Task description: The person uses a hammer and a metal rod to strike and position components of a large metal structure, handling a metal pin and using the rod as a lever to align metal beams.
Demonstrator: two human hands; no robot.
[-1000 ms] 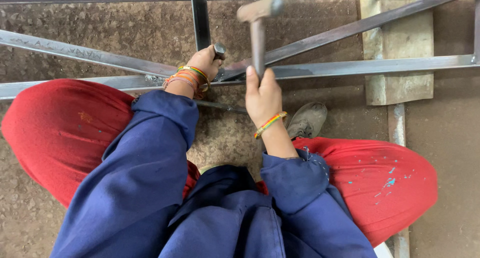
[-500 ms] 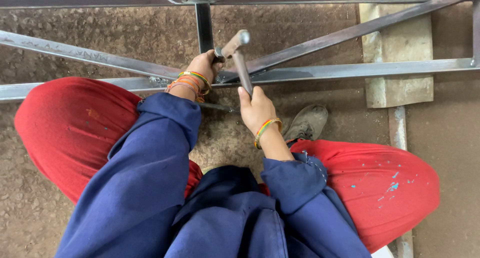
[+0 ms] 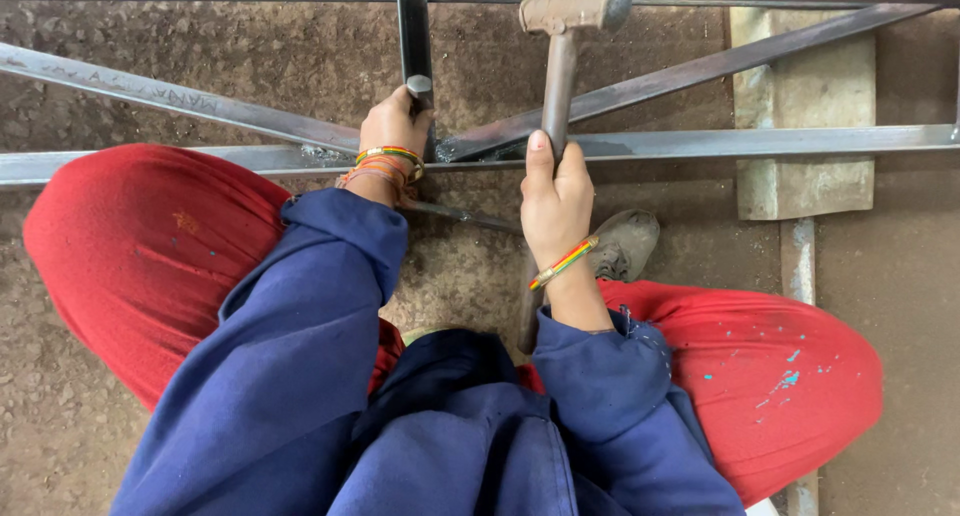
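Mid-strike work: right hand [image 3: 556, 191] grips the raised hammer [image 3: 566, 36] by its shaft, left hand [image 3: 393, 126] closed around a chisel-like steel rod [image 3: 418, 88] set on the welded frame joint [image 3: 440, 148]; joint not visibly finished.

A pale concrete block [image 3: 800, 106] lies at two o'clock under the far bars. A worn grey shoe [image 3: 625, 244] sits just right of centre on the rough dirt floor [image 3: 60, 446]. Red trousers [image 3: 150, 246], flecked with turquoise paint at four o'clock, spread either side of a blue jacket [image 3: 450, 436].
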